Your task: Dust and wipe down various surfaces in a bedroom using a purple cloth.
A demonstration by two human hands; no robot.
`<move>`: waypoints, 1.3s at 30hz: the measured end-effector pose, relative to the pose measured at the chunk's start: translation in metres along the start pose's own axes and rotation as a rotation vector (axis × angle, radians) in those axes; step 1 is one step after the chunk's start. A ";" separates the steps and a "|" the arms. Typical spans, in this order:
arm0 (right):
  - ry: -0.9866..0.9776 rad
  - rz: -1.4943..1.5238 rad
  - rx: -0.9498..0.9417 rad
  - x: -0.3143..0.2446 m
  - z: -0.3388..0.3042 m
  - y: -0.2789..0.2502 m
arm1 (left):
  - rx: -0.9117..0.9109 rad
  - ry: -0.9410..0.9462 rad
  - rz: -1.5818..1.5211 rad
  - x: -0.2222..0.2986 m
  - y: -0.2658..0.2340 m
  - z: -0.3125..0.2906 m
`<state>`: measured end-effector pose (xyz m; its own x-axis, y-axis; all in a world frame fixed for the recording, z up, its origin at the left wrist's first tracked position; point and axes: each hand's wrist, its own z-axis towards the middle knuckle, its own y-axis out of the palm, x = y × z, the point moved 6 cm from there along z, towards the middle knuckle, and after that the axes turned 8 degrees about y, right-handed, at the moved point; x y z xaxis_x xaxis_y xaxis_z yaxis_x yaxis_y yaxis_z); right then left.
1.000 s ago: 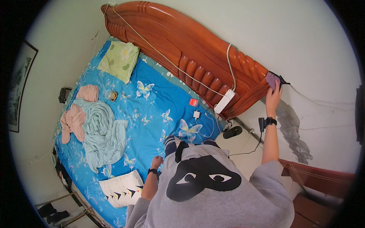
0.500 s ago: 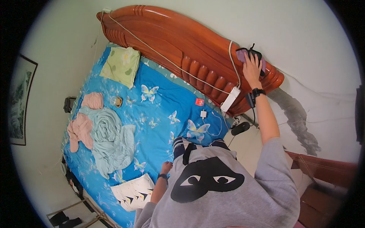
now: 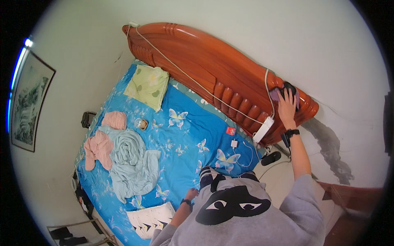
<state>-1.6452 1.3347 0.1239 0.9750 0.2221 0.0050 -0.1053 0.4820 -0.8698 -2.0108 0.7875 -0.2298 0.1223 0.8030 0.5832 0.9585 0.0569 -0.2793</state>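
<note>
My right hand (image 3: 288,107) presses a purple-and-black cloth (image 3: 296,98) with spread fingers against the carved red-brown wooden headboard (image 3: 193,49), near its right end. Part of the cloth is hidden under the palm. A dark band with a hanging box-like piece circles that wrist. Below and left of the hand, a white power strip (image 3: 263,130) leans by the headboard's lower edge, its cable looped over the top. My left hand (image 3: 191,194) hangs beside my waist above the blue butterfly-print bedsheet (image 3: 186,153), fingers curled, with nothing visible in them.
On the bed lie a green pillow (image 3: 147,87), a pale blue blanket (image 3: 133,164), pink clothing (image 3: 98,151), a white patterned pillow (image 3: 152,219), a lidded cup (image 3: 141,124), a red packet (image 3: 230,130) and a white charger (image 3: 234,143). A framed picture (image 3: 32,102) hangs at left.
The view has shifted, so the bed and headboard appear lower and farther right. My right hand has slid the cloth slightly down from the headboard's top edge. My left hand stays by my waist.
</note>
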 end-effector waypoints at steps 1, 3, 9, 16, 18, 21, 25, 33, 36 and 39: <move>-0.012 0.001 -0.006 0.000 -0.001 -0.003 | 0.013 0.003 -0.015 -0.001 -0.002 0.005; -0.033 0.005 0.000 0.001 0.000 -0.006 | 0.002 0.068 -0.021 0.005 -0.005 0.018; 0.045 0.034 -0.060 0.021 0.027 0.019 | 0.068 0.205 -0.023 0.038 -0.011 0.035; 0.033 0.148 0.050 0.018 0.013 0.014 | 0.165 0.194 0.017 0.009 0.004 0.032; -0.014 0.220 0.100 0.007 -0.011 0.010 | 0.201 0.206 0.010 -0.015 0.011 0.023; 0.097 0.628 -0.074 -0.010 -0.079 0.020 | 0.178 0.044 0.106 -0.042 0.030 -0.016; 0.365 1.043 -0.545 -0.047 -0.190 0.077 | 0.256 -0.174 0.175 -0.050 0.055 -0.083; -0.204 1.345 -1.498 -0.283 -0.374 0.015 | 0.682 -0.123 -0.110 -0.076 0.057 -0.229; -0.418 1.194 -1.657 -0.340 -0.438 -0.017 | 0.748 0.084 -0.103 -0.011 0.020 -0.270; -0.587 1.224 -1.749 -0.356 -0.489 -0.045 | 0.784 0.153 -0.238 0.008 0.021 -0.309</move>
<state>-1.8920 0.8189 -0.0798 0.4017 0.0508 -0.9144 0.1163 -0.9932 -0.0041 -1.9103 0.6119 0.0044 0.0274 0.6312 0.7752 0.5125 0.6569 -0.5530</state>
